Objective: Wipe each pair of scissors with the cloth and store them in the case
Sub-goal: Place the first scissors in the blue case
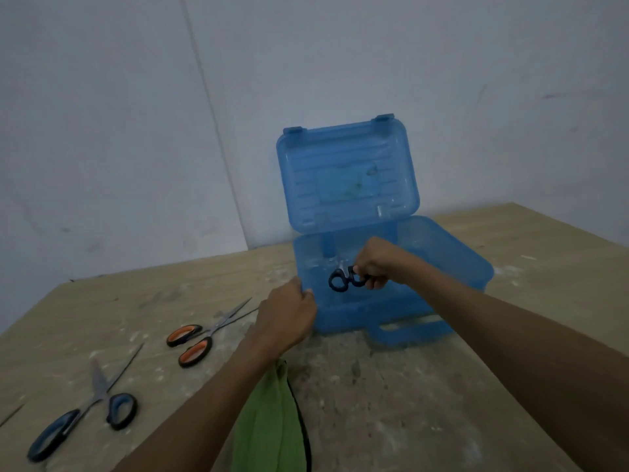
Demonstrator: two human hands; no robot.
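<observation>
A person's right hand (377,264) holds a pair of black-handled scissors (340,281) over the open base of a translucent blue case (354,321) on a dusty wooden worktop (391,403). The fingers are curled around 1 of the 2 handle loops, while the other loop hangs free toward the left. The blades point away from the camera into the case. They are blurred against the blue plastic, and whether they touch the case floor cannot be told.

The left hand (287,318) grips the case at its near left corner, thumb on the rim and fingers curled around the wall. The lid (347,172) stands upright behind the base, with 2 latches showing along its top edge. The carry handle (408,332) juts from the front of the base toward the camera.

A green cloth (272,420) lies on the worktop under the left forearm, running toward the bottom edge of the view, and neither hand touches it.

2 more pairs of scissors lie on the worktop to the left of the case, well apart from each other. The pair with orange-and-black handles (200,338) is near the left hand, its blades parted and pointing toward the case. The pair with blue-and-black handles (85,410) lies nearer the camera at far left, blades also parted. A pale wall (102,131) rises behind the worktop.
</observation>
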